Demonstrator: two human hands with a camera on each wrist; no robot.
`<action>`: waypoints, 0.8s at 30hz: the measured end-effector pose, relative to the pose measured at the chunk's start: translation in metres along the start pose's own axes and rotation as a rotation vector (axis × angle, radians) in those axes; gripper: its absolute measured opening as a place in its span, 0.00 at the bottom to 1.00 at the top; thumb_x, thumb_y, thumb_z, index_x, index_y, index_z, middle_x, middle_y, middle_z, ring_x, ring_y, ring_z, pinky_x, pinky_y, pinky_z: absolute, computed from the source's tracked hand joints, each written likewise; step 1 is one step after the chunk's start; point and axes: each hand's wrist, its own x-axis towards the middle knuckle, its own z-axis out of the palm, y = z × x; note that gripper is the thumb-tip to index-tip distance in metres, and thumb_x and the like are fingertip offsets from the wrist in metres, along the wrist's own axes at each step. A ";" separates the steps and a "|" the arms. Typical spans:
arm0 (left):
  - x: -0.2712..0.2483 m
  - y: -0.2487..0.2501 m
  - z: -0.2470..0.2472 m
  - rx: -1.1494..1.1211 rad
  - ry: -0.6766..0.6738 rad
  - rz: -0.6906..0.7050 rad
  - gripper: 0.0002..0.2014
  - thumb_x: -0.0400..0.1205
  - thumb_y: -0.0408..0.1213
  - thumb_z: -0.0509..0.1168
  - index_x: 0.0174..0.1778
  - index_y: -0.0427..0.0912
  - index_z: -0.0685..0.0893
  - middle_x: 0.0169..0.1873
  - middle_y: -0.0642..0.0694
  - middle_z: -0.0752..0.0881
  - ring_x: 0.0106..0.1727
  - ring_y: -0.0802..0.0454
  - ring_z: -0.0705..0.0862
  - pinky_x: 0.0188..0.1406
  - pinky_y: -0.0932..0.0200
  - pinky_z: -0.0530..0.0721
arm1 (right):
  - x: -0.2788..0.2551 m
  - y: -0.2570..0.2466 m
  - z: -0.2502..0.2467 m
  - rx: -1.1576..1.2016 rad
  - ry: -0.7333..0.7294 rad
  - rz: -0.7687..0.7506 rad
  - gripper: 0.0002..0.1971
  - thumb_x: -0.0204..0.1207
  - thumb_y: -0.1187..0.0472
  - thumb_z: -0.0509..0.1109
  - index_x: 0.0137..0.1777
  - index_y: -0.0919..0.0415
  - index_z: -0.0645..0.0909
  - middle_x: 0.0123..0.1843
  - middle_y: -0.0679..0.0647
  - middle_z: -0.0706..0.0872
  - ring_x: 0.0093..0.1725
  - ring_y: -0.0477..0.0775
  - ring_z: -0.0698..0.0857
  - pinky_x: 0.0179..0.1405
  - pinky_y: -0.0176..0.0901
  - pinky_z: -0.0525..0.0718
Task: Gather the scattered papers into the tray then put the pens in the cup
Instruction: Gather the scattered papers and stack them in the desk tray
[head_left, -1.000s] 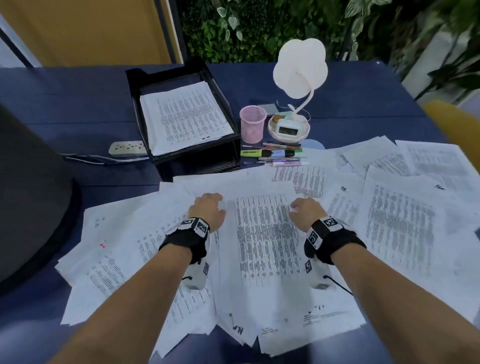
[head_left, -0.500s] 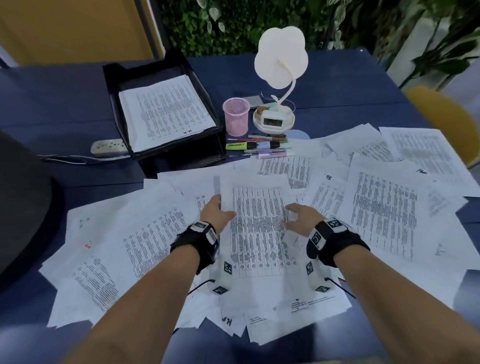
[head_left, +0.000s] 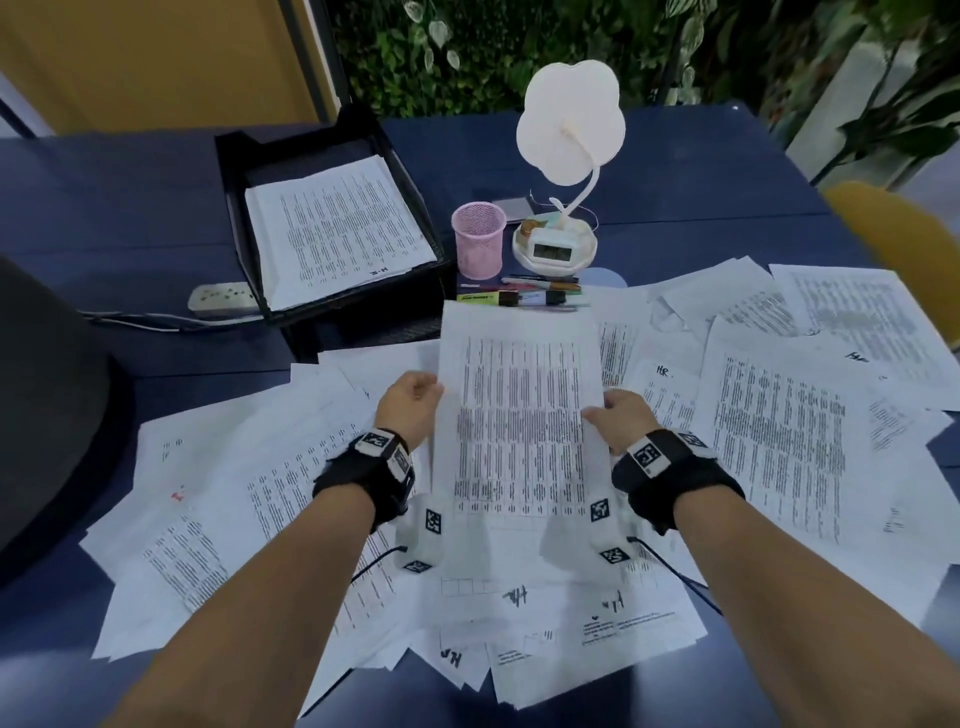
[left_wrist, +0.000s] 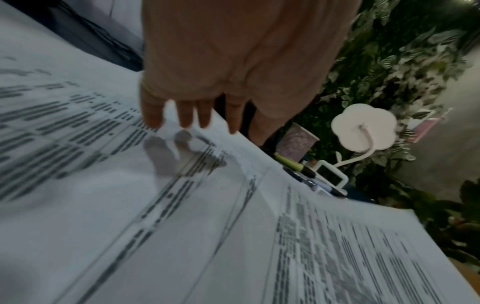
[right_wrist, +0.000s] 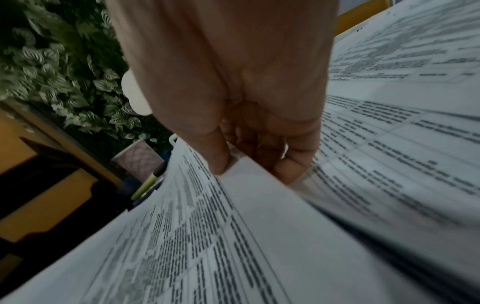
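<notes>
Many printed papers (head_left: 779, 441) lie scattered over the dark blue table. I hold one printed sheet (head_left: 519, 415) lifted above the pile. My left hand (head_left: 410, 402) grips its left edge, my right hand (head_left: 618, 418) its right edge. In the right wrist view my right hand (right_wrist: 254, 160) pinches the sheet (right_wrist: 207, 236) between thumb and fingers. In the left wrist view my left hand (left_wrist: 207, 92) has its fingers spread along blurred paper (left_wrist: 182, 226). The black tray (head_left: 234, 156) at the back left holds a stack. A pink mesh cup (head_left: 479, 239) stands right of it, with pens (head_left: 524, 297) lying in front.
A white flower-shaped lamp (head_left: 569, 124) with a clock base (head_left: 553, 249) stands right of the cup. A power strip (head_left: 223, 299) and its cable lie left of the tray. A dark chair back (head_left: 47, 405) is at the left, a yellow chair (head_left: 893, 234) at the right.
Both hands lay on the pile a second ago; they have since taken one sheet by its side edges and raised it off the pile toward the tray.
</notes>
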 end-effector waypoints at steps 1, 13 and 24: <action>0.002 -0.004 -0.001 0.146 0.030 -0.062 0.17 0.84 0.43 0.61 0.67 0.41 0.78 0.63 0.39 0.81 0.62 0.42 0.81 0.63 0.52 0.78 | 0.002 0.003 0.001 -0.059 -0.015 0.021 0.11 0.78 0.64 0.66 0.50 0.73 0.82 0.49 0.68 0.87 0.41 0.57 0.81 0.41 0.47 0.79; -0.005 -0.031 -0.005 -0.021 0.142 -0.206 0.19 0.80 0.34 0.66 0.66 0.39 0.75 0.59 0.40 0.84 0.55 0.42 0.83 0.48 0.58 0.76 | -0.002 0.021 0.001 -0.358 -0.240 0.040 0.15 0.80 0.58 0.65 0.35 0.61 0.68 0.39 0.57 0.75 0.43 0.55 0.76 0.42 0.41 0.71; -0.016 -0.025 0.009 -0.078 -0.114 -0.114 0.31 0.75 0.37 0.75 0.73 0.40 0.70 0.65 0.43 0.81 0.63 0.44 0.81 0.66 0.48 0.78 | -0.010 0.021 -0.002 -0.156 -0.236 0.036 0.18 0.80 0.60 0.69 0.29 0.57 0.69 0.28 0.52 0.75 0.25 0.48 0.70 0.20 0.32 0.67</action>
